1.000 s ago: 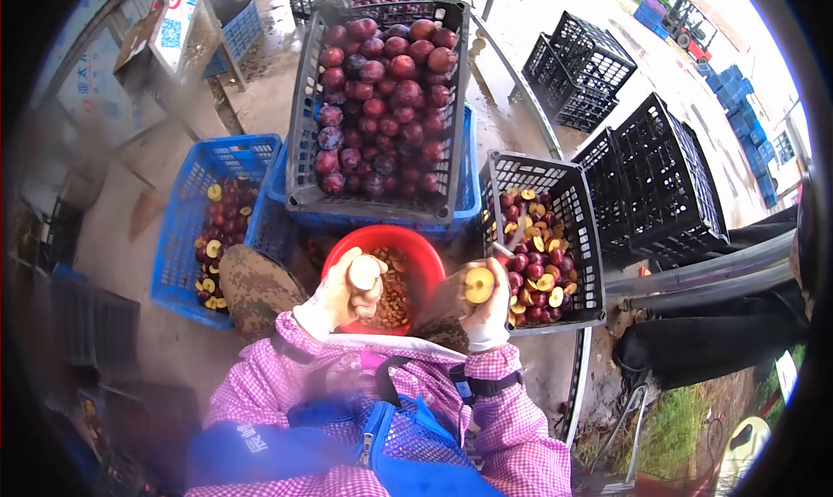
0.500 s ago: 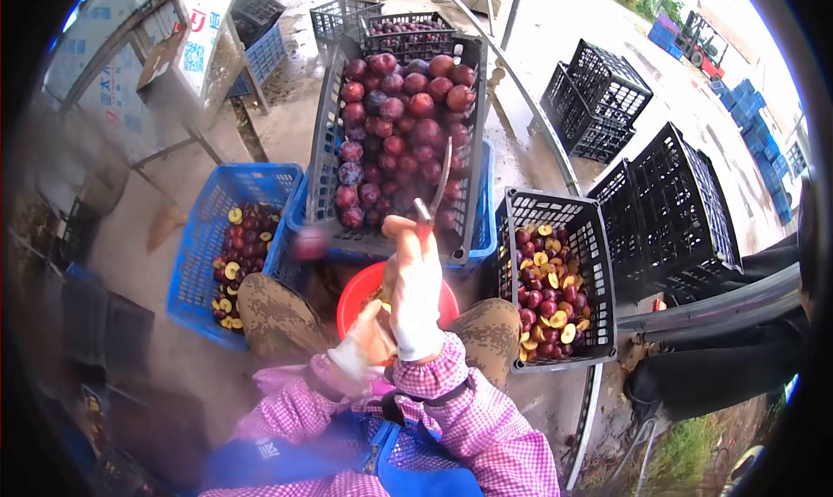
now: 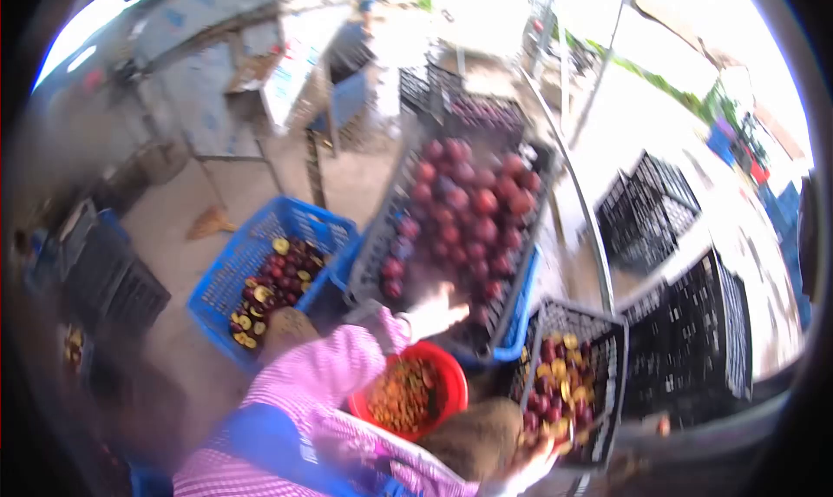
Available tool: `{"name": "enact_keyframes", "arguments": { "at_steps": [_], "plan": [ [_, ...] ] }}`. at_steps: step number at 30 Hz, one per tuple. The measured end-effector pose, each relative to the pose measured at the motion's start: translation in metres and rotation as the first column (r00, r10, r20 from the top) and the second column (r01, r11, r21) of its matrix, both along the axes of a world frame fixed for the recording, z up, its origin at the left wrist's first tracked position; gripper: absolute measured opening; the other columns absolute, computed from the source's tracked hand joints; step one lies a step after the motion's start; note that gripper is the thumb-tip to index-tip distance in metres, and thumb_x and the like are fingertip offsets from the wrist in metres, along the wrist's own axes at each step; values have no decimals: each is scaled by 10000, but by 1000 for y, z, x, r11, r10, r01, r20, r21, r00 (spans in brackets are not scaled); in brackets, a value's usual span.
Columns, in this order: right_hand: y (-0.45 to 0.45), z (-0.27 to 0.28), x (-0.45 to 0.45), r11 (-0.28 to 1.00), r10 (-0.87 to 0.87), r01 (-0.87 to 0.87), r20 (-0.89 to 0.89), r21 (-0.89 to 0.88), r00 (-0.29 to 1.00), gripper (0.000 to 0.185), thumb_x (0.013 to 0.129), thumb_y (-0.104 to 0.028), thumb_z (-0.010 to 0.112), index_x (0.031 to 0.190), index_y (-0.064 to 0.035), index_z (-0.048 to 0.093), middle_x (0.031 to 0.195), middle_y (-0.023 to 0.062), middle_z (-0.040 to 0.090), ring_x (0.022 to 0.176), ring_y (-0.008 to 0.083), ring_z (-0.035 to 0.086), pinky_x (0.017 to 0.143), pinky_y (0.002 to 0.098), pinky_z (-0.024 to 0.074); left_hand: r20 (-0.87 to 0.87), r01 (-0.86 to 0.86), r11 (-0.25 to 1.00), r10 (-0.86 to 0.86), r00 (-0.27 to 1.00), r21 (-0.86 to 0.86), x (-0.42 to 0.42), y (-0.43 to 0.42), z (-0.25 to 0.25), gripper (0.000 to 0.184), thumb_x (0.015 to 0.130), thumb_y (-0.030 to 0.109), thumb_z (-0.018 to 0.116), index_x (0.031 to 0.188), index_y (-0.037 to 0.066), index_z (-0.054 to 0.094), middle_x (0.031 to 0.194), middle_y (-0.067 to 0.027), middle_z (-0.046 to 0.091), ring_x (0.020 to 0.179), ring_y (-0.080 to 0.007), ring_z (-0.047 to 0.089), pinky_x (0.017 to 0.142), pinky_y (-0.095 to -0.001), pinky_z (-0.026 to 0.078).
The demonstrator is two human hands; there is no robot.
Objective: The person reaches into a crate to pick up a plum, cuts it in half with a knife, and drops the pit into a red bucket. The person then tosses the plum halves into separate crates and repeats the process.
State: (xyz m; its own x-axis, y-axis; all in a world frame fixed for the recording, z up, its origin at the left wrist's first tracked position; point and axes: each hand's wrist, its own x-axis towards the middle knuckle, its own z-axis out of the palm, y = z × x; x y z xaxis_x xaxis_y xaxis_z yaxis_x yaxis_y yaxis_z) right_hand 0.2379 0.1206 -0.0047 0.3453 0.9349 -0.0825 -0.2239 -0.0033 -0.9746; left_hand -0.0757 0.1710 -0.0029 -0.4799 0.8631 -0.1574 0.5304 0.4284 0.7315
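My left hand (image 3: pixel 436 312) reaches over the near edge of the black crate of whole plums (image 3: pixel 473 210), fingers apart and nothing visible in them. Below it sits the red bowl (image 3: pixel 453 377) with small brownish pieces inside. My right hand (image 3: pixel 531 469) is at the near edge of the right black crate (image 3: pixel 612 358), beside halved plums (image 3: pixel 560 388); blur hides its fingers and anything they hold. Further left, a blue crate (image 3: pixel 227 276) contains whole and cut plums.
Stacked black crates (image 3: pixel 694 332) stand at the right, with more black crates (image 3: pixel 649 210) behind them. Dark crates (image 3: pixel 113 267) sit at far left. A metal rail (image 3: pixel 580 193) runs beside the plums. Boards on a frame (image 3: pixel 204 106) stand at the back left.
The view has swung left and blurred. My hands, together half a second ago, are now apart: left over the plum crate, right at the right crate. The curved knife seen earlier is not discernible.
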Motion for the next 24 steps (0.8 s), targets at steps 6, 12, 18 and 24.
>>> {"name": "enact_keyframes", "arguments": {
  "at_steps": [6, 12, 18, 24],
  "plan": [
    [-25, -46, 32, 850, 498, -514, 497, -117, 711, 462, 960, -254, 432, 1370, -47, 384, 1433, 156, 342, 1262, 340, 379, 1058, 390, 302, -199, -56, 884, -43, 979, -464, -54, 38, -55, 945, 737, 480, 631, 1366, -91, 218, 1135, -279, 574, 1045, -384, 578, 894, -454, 459],
    [-18, -41, 6, 789, 595, -603, 387, -117, 705, 392, 970, -208, 389, 1306, -25, 475, 1404, 201, 367, 1241, 348, 400, 1051, 399, 310, -257, -43, 864, -102, 961, -501, -62, 60, -101, 1051, 703, 404, 670, 1396, -119, 79, 1013, -250, 628, 920, -352, 631, 809, -411, 504],
    [-21, -50, -6, 723, 690, -643, 245, -252, 681, 306, 956, -292, 427, 1163, -73, 483, 1017, 86, 424, 818, 207, 369, 696, 294, 283, -35, 169, 958, -182, 983, -232, -74, 28, -53, 676, 794, 303, 666, 1309, 2, 346, 917, -190, 613, 771, -252, 636, 694, -355, 519],
    [-31, 14, -50, 568, 681, -754, -327, -330, 656, 274, 955, -388, 454, 1008, -128, 526, 594, -44, 455, 368, 31, 311, 326, 191, 238, 798, -52, 924, -298, 523, 379, -26, -72, 43, 619, 734, -8, 698, 1255, 123, 389, 1141, -52, 497, 1067, -149, 505, 885, -306, 466]
  ]
}}
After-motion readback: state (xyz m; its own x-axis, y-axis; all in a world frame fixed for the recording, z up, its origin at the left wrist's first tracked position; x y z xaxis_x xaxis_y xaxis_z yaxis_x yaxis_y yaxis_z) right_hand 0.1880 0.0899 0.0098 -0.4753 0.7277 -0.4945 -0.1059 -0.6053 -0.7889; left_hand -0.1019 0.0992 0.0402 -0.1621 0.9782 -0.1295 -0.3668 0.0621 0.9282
